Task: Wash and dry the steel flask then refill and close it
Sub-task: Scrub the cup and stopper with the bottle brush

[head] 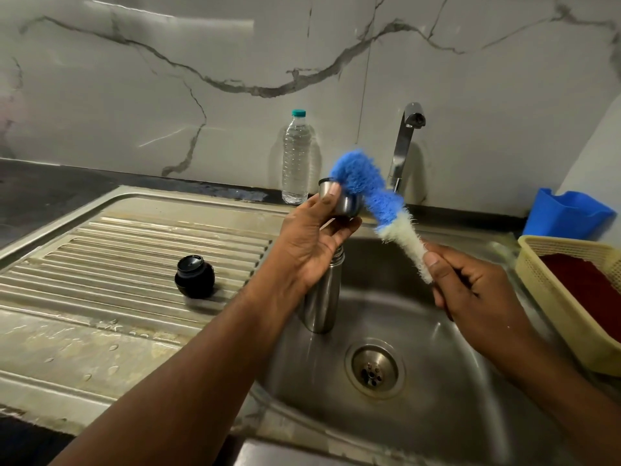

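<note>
The left hand (314, 237) is gripping the steel cup (342, 200) while the right hand (467, 284), pinching the brush (369, 193), should be twisting bristles fully inside the rim.

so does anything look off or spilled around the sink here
Nothing is damaged or knocked over. Water droplets lie on the stained steel drainboard, and the blue-and-white bottle brush bends sharply against the small steel cup.

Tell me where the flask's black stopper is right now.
In the head view, the black stopper sits on the ribbed draining board, left of the sink basin and of the left hand, apart from the steel flask.
</note>
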